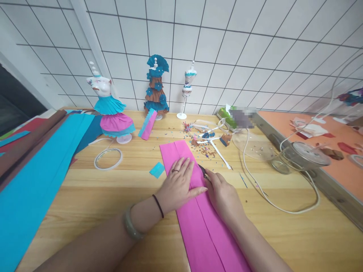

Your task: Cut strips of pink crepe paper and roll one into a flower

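Note:
A long folded strip of pink crepe paper (208, 230) runs from the near edge toward the middle of the wooden table. My left hand (181, 183) lies flat on it, fingers stretched out and thumb pointing right. At the paper's right edge, my right hand (224, 192) is closed around dark scissors (202, 170); only part of them shows, the rest being hidden by the fingers. A small blue paper scrap (157, 170) lies left of the strip. Beyond its far end rests a pink and blue paper piece (148, 124).
Three dress-form stands, one in a blue and pink skirt (116, 121), one in blue and brown ruffles (157, 88), one bare-skirted (187, 85), line the tiled wall. Blue paper (42, 177) lies left, beside a tape roll (108, 158). A white cable (272, 206) loops right near a clear container (306, 155).

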Motion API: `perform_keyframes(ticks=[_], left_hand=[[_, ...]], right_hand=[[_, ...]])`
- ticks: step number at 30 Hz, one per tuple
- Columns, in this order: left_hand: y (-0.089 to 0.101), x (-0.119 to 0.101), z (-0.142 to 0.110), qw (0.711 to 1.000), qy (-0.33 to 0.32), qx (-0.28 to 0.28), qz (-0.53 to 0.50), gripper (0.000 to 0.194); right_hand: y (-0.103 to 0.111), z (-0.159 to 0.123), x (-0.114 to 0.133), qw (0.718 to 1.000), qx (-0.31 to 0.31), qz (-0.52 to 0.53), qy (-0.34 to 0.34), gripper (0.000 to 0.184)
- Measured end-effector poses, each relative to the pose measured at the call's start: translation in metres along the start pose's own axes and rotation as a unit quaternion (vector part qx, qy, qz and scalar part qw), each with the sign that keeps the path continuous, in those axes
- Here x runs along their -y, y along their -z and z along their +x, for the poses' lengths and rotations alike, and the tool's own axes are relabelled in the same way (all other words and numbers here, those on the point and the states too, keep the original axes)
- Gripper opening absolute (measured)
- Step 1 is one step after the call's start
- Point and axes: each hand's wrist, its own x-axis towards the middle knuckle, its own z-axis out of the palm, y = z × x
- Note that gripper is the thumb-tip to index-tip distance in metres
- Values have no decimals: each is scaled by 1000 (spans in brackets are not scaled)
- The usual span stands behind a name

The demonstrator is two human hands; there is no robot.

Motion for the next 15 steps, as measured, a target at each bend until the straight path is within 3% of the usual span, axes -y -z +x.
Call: perform_keyframes(ticks=[15], left_hand=[[-1,3,-2,1000,-15,-13,0,81]], right_hand=[[-2,0,1,999,-19,28,-3,33]])
